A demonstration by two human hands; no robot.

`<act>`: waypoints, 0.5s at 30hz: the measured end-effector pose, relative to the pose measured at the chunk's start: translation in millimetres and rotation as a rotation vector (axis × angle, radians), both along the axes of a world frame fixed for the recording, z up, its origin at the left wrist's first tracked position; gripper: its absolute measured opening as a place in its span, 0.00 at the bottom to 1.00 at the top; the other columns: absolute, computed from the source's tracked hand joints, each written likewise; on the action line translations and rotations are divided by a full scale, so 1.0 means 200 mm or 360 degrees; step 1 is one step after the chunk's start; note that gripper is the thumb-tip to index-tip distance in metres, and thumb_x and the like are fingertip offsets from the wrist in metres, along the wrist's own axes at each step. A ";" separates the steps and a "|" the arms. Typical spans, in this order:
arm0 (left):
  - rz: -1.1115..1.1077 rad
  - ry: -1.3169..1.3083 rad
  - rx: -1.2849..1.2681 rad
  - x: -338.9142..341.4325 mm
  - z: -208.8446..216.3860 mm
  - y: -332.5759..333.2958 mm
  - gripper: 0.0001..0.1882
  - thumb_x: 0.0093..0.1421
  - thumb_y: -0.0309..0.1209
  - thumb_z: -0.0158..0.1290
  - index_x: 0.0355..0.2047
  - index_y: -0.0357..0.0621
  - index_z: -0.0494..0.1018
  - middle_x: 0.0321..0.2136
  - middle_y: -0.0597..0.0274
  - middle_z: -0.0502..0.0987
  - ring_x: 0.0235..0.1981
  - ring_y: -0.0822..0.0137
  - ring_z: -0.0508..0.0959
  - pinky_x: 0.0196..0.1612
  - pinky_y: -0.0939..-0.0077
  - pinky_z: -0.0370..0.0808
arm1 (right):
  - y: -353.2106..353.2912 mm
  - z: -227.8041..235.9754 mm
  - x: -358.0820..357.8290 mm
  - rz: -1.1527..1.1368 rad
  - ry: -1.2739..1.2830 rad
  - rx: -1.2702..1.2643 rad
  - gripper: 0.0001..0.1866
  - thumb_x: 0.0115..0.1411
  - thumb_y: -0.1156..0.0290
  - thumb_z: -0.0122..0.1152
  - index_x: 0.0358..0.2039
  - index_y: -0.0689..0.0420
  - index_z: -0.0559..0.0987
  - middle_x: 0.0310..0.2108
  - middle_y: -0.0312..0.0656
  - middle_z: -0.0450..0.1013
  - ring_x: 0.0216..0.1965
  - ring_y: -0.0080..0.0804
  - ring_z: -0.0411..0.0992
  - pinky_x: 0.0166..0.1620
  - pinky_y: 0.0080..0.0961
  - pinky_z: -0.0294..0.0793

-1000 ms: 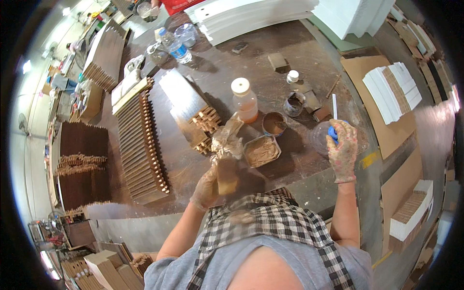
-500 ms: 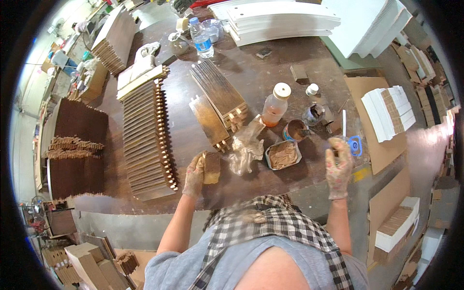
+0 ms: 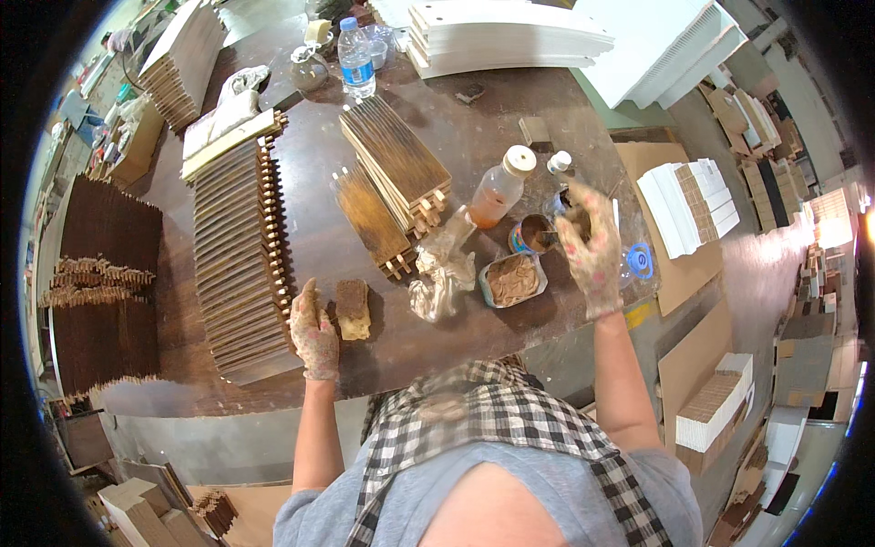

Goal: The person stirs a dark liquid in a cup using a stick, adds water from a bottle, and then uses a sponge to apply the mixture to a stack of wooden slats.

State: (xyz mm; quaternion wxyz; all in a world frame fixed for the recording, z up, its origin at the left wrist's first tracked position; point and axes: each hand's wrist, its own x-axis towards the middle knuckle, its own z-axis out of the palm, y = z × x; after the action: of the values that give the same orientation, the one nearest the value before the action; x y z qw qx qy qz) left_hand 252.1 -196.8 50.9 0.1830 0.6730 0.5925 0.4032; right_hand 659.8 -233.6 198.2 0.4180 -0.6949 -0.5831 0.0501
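Left of centre, your gloved left hand (image 3: 314,335) sits loosely spread beside the brown-and-yellow sponge block (image 3: 353,308). Your gloved right hand (image 3: 591,260) curves, thumb apart, near the round brown-filled tin (image 3: 518,240)

The gloved left hand (image 3: 314,333) was, fingers loosely extended, between a row of dark slats (image 3: 232,273) and a sponge (image 3: 353,305) on the table (image 3: 447,123). The gloved right hand (image 3: 588,251), fingers bent and parted, was near a can (image 3: 517,239) and a tub (image 3: 519,302) of brown matter.
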 end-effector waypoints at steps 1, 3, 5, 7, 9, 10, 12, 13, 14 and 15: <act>0.0020 0.0052 0.0084 0.03 0.06 -0.02 0.29 0.57 0.08 0.47 0.58 0.42 0.72 0.44 0.52 0.77 0.45 0.55 0.79 0.48 0.67 0.76 | 0.08 0.08 -0.05 0.0015 0.0106 -0.0038 0.26 0.56 0.73 0.69 0.56 0.55 0.75 0.50 0.47 0.74 0.49 0.41 0.74 0.50 0.34 0.77; 0.0009 0.0093 0.0224 0.07 0.16 -0.05 0.28 0.57 0.08 0.48 0.57 0.41 0.73 0.45 0.53 0.77 0.46 0.55 0.78 0.48 0.66 0.76 | 0.26 0.11 -0.05 0.0120 -0.0288 0.0186 0.27 0.54 0.72 0.70 0.56 0.55 0.75 0.50 0.47 0.74 0.50 0.44 0.75 0.53 0.35 0.77; -0.0039 0.0057 0.0318 0.10 0.20 -0.09 0.27 0.57 0.09 0.50 0.56 0.40 0.73 0.46 0.53 0.77 0.47 0.55 0.78 0.48 0.65 0.76 | 0.40 0.12 -0.05 0.0262 -0.0517 0.0194 0.28 0.53 0.71 0.71 0.55 0.55 0.76 0.50 0.46 0.75 0.50 0.43 0.75 0.54 0.35 0.76; -0.0093 -0.0127 0.0283 0.19 0.25 -0.12 0.23 0.58 0.10 0.51 0.52 0.38 0.75 0.45 0.53 0.78 0.46 0.57 0.79 0.50 0.68 0.76 | 0.50 0.09 -0.04 0.0440 -0.0589 -0.0022 0.27 0.53 0.69 0.70 0.54 0.54 0.77 0.49 0.43 0.76 0.50 0.39 0.76 0.55 0.33 0.76; -0.0186 -0.0427 0.0149 0.34 0.30 -0.16 0.21 0.57 0.10 0.52 0.50 0.37 0.77 0.44 0.54 0.79 0.45 0.59 0.80 0.50 0.69 0.76 | 0.58 -0.03 0.07 0.0667 -0.0466 -0.0052 0.21 0.53 0.69 0.68 0.50 0.51 0.79 0.46 0.39 0.78 0.49 0.32 0.77 0.54 0.30 0.77; -0.0208 -0.0416 0.0056 0.42 0.31 -0.17 0.18 0.57 0.10 0.52 0.47 0.36 0.78 0.42 0.54 0.80 0.44 0.60 0.80 0.50 0.69 0.76 | 0.61 -0.07 0.13 0.0752 -0.0298 0.0012 0.20 0.53 0.69 0.67 0.49 0.51 0.79 0.45 0.39 0.78 0.48 0.31 0.77 0.53 0.30 0.77; -0.0297 -0.0496 -0.0103 0.51 0.30 -0.23 0.17 0.57 0.12 0.54 0.46 0.37 0.79 0.41 0.53 0.81 0.44 0.59 0.81 0.49 0.68 0.77 | 0.64 0.01 0.13 0.0947 0.0289 -0.0098 0.17 0.56 0.70 0.64 0.47 0.51 0.80 0.46 0.39 0.79 0.49 0.29 0.78 0.53 0.29 0.77; -0.0364 -0.0448 -0.0107 0.56 0.29 -0.24 0.17 0.57 0.12 0.54 0.46 0.37 0.79 0.40 0.52 0.81 0.43 0.58 0.81 0.48 0.69 0.77 | 0.66 0.05 0.13 0.1016 0.0581 -0.0146 0.16 0.57 0.70 0.62 0.46 0.52 0.80 0.46 0.39 0.79 0.49 0.28 0.78 0.52 0.28 0.78; -0.0385 -0.0427 -0.0139 0.62 0.29 -0.25 0.17 0.57 0.13 0.54 0.46 0.37 0.79 0.39 0.52 0.81 0.43 0.57 0.81 0.48 0.68 0.77 | 0.72 0.08 0.14 0.0932 0.0110 -0.0047 0.15 0.57 0.71 0.61 0.47 0.53 0.80 0.46 0.39 0.79 0.49 0.29 0.78 0.52 0.28 0.77; -0.0417 -0.0413 -0.0166 0.68 0.29 -0.25 0.17 0.57 0.13 0.54 0.46 0.38 0.79 0.38 0.52 0.81 0.42 0.56 0.81 0.47 0.68 0.77 | 0.77 0.09 0.17 0.0826 -0.0367 0.0051 0.15 0.58 0.71 0.59 0.47 0.53 0.80 0.46 0.39 0.79 0.50 0.30 0.78 0.53 0.27 0.77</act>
State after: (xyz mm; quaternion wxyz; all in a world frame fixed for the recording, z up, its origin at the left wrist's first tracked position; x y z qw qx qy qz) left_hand 388.8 -246.0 109.8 0.3435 0.6764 0.4911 0.4282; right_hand 693.5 -80.1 217.1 0.3329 -0.5167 -0.7859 0.0670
